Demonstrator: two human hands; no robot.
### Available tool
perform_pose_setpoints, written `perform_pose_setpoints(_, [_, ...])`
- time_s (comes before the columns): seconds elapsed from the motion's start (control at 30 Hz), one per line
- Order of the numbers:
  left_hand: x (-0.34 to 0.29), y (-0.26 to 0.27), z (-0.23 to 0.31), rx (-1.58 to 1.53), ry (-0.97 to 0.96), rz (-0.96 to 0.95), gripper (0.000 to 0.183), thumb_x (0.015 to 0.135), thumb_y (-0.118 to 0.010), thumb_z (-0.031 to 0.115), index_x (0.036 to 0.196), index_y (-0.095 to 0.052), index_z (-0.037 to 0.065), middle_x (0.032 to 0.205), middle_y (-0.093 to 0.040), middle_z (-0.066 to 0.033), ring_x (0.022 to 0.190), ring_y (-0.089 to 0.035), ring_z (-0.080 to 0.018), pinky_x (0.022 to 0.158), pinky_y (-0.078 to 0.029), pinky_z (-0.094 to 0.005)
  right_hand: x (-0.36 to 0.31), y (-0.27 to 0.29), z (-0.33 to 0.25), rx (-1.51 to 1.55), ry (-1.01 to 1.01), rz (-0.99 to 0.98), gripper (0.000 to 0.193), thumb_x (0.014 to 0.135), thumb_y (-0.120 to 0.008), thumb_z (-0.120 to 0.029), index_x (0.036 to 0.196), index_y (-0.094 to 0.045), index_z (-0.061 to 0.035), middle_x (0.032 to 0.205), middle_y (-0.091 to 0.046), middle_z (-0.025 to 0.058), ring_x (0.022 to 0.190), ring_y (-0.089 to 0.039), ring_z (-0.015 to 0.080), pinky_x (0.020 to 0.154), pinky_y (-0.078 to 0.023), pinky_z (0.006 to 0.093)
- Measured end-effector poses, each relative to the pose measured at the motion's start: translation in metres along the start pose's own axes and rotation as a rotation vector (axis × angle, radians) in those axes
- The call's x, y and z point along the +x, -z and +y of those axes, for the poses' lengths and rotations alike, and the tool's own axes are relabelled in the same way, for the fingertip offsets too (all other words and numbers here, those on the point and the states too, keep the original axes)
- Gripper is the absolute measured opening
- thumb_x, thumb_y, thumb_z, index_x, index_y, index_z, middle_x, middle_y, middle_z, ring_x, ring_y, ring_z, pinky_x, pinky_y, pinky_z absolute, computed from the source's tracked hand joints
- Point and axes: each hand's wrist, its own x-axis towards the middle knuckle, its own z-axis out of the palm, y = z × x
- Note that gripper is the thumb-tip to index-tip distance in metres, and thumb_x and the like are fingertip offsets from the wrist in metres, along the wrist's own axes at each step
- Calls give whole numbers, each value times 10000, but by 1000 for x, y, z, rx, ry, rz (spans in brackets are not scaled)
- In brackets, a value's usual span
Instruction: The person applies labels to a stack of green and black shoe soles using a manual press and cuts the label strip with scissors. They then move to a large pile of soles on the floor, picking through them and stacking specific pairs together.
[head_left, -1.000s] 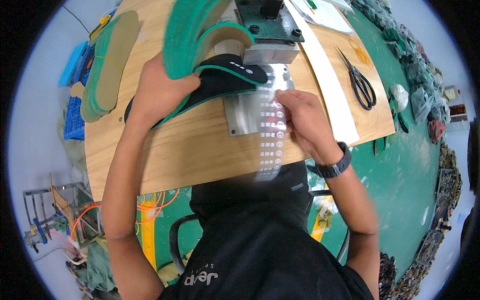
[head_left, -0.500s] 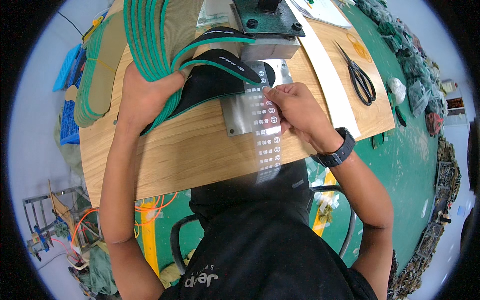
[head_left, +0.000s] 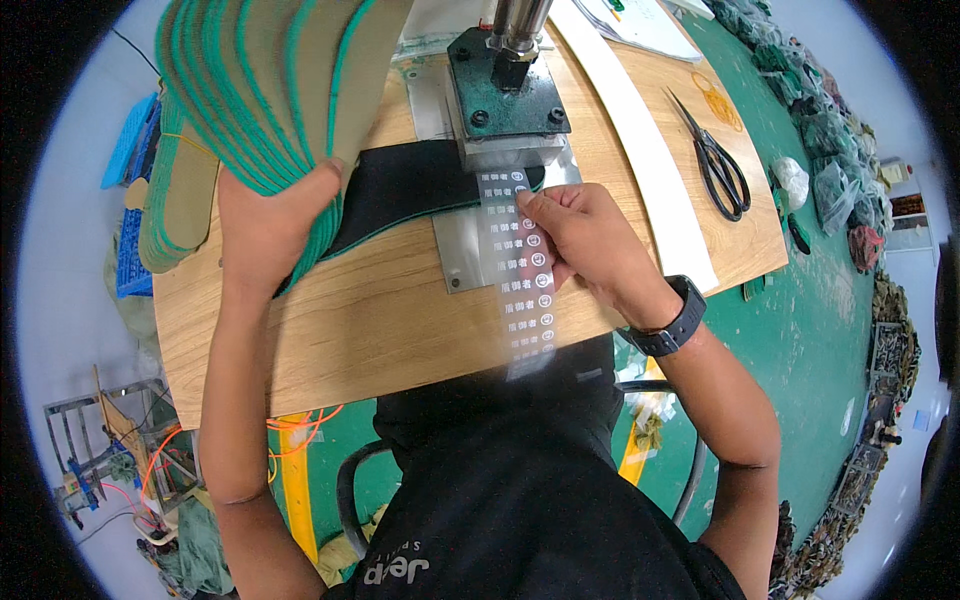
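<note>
The right hand (head_left: 588,232) pinches a clear printed strip (head_left: 520,268), which hangs past the tabletop's (head_left: 350,330) near edge; the left hand (head_left: 268,228) grips a fanned stack of insoles (head_left: 265,95). A black insole (head_left: 405,182) lies across the metal plate (head_left: 460,260), under the press head (head_left: 510,100). A loose pinch could skew the strip; fingertips this close could be caught if the head drops. The stack crowds the left side; scissors (head_left: 722,172) lie near the right edge.

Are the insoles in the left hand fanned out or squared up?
Fanned out: the insoles spread apart toward the top, their green edges showing separately above the left hand.
</note>
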Motion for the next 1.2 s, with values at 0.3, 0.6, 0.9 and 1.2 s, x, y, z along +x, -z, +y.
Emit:
perform_pose_setpoints(0.3, [4, -22, 10, 706, -196, -334, 904, 575, -765, 308, 1340, -382, 19, 1025, -606, -236, 954, -574, -388, 887, -426, -426, -3, 3, 6, 82, 58, 8, 277, 886, -484, -182, 742, -578, 35, 605, -592, 92, 476, -585, 150, 405, -485, 241])
perform_pose_setpoints(0.6, [7, -21, 21, 737, -85, -440, 931, 585, -787, 257, 1372, -340, 36, 1002, -599, -256, 947, -575, -404, 855, -461, -436, -22, 17, 24, 295, 136, 81, 250, 921, -487, -165, 738, -570, -16, 562, -556, 32, 426, -510, 96, 376, -376, 198])
perform_pose_setpoints(0.9, [12, -18, 23, 820, -120, -524, 892, 608, -754, 274, 1357, -351, 8, 924, -628, -225, 876, -606, -369, 809, -488, -413, -20, 22, 29, 413, 135, 139, 226, 942, -503, -203, 827, -576, -23, 551, -510, -6, 430, -451, 78, 396, -329, 182])
perform_pose_setpoints(1.2, [13, -2, 18, 382, -46, -398, 557, 646, -672, 168, 1161, -544, -4, 870, -646, -169, 776, -625, -284, 741, -487, -336, -14, 17, 27, 334, 127, 126, 238, 947, -495, -185, 837, -587, 4, 634, -592, 40, 476, -536, 83, 397, -419, 190])
